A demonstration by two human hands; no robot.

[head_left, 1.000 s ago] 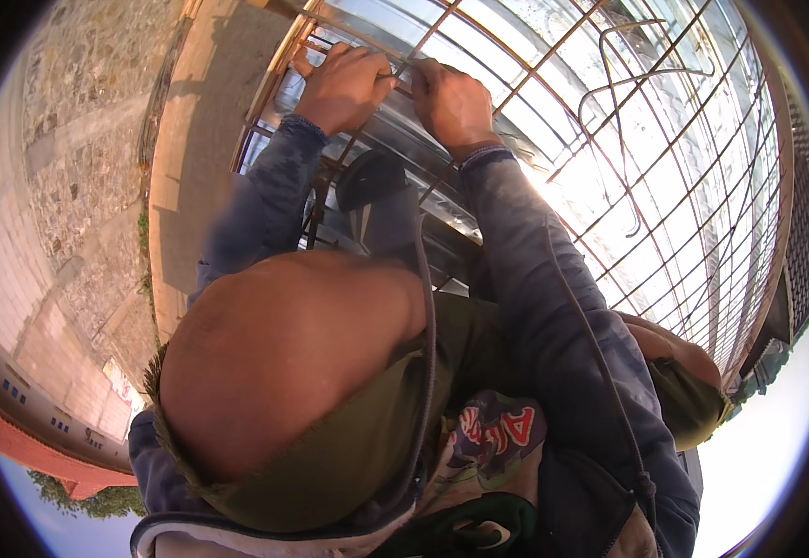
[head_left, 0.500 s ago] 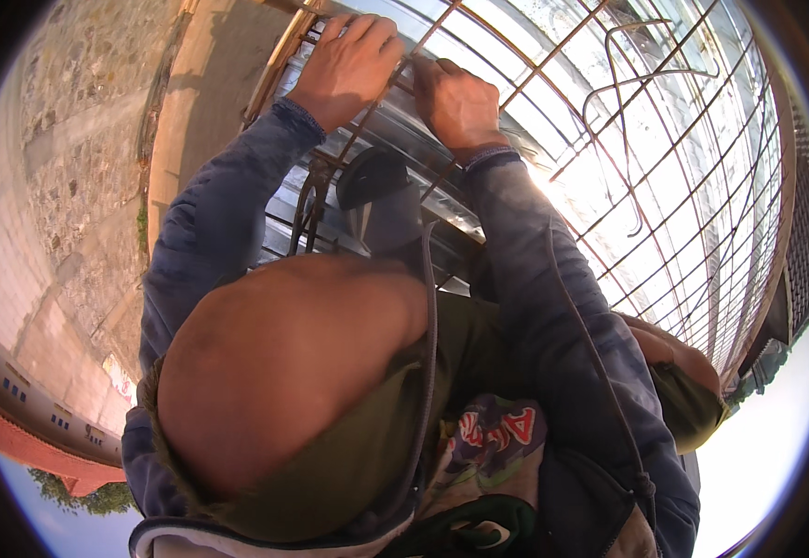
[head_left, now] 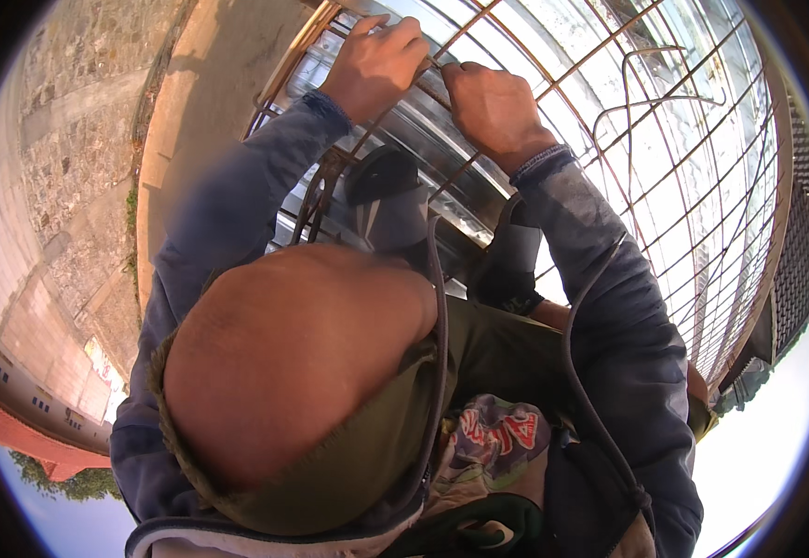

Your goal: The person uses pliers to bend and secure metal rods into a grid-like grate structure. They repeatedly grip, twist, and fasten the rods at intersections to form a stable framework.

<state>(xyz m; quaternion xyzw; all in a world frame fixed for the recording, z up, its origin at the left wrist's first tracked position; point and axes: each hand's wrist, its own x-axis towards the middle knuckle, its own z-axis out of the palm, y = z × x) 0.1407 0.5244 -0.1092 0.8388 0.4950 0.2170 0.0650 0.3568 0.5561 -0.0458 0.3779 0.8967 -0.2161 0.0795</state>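
My left hand (head_left: 378,67) is closed at a rusty rebar mesh (head_left: 553,86), its fingers curled over beside a bar crossing. Just right of it, my right hand (head_left: 497,113) is closed too, thumb and forefinger pinched at the same crossing. What either hand's fingertips hold is hidden. Under the mesh lies shiny ribbed metal sheeting (head_left: 432,139). A bent loose wire (head_left: 629,107) rests on the mesh to the right of my right hand. Below my left wrist is a dark looped piece (head_left: 313,200), its kind unclear.
My bent knee (head_left: 293,363) fills the lower middle, with a dark shoe (head_left: 384,175) on the sheeting ahead. Another dark shoe (head_left: 508,265) shows by my right forearm. Beyond the sheeting's left edge lie a concrete strip (head_left: 200,121) and a stone wall (head_left: 79,139) farther out.
The view has shifted a little, so the mesh appears farther right. My right hand has drawn slightly rightward from the left. The shoe by my right forearm now shows more.
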